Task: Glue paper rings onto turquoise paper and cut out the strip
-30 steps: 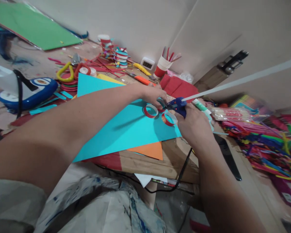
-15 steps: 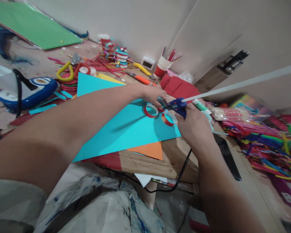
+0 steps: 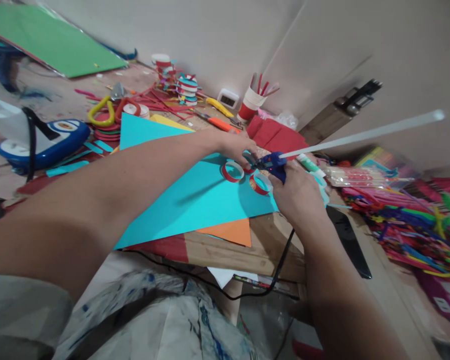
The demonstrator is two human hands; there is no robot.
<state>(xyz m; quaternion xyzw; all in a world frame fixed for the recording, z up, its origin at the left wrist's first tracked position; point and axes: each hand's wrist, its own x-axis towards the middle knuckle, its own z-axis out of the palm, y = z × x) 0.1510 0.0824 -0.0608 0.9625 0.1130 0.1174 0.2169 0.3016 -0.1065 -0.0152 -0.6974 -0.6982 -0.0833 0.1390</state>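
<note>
In my right hand (image 3: 298,190) is a small blue hot glue gun (image 3: 273,161), my fingers wrapped round its handle. A long whitish glue stick (image 3: 363,134) sticks out of its back, up and to the right. The nozzle points left, at a cluster of red-and-white paper rings. My left hand (image 3: 238,149) reaches across with its fingers closed on the rear paper ring (image 3: 248,159), which is partly hidden. Two more rings of the cluster, a left paper ring (image 3: 233,172) and a right paper ring (image 3: 260,184), stand over the turquoise sheet (image 3: 180,205).
A pen cup (image 3: 251,104), an orange utility knife (image 3: 223,124) and a small white clock (image 3: 228,98) stand or lie behind. Left are yellow-handled scissors (image 3: 101,114) and a blue-and-white appliance (image 3: 56,140). Right lie colourful pipe cleaners (image 3: 416,225). A black cord (image 3: 281,265) hangs at the front edge.
The glue gun has shifted very slightly left, and the far end of its glue stick has swung left and a little down. Both hands keep their hold.
</note>
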